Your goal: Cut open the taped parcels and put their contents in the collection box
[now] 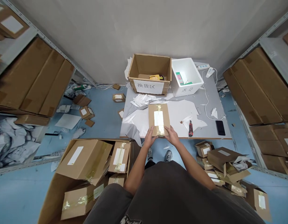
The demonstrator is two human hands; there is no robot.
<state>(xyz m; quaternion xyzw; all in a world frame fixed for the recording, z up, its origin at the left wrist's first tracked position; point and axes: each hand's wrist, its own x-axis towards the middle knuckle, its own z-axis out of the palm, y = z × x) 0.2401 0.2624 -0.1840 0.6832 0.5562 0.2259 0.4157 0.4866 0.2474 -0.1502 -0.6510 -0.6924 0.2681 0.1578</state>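
A taped cardboard box with a white label lies at the front of the table, held between my two hands. My left hand is closed on its near left corner. On the near right corner my right hand grips it in the same way. To the right, a red and black utility knife rests on the table near a torn piece of white paper. Crumpled white paper lies beyond the box.
An open carton and a white bin stand at the table's back. A phone lies at its right edge. A large carton of boxes is at my left, discarded boxes at my right. Shelves flank both sides.
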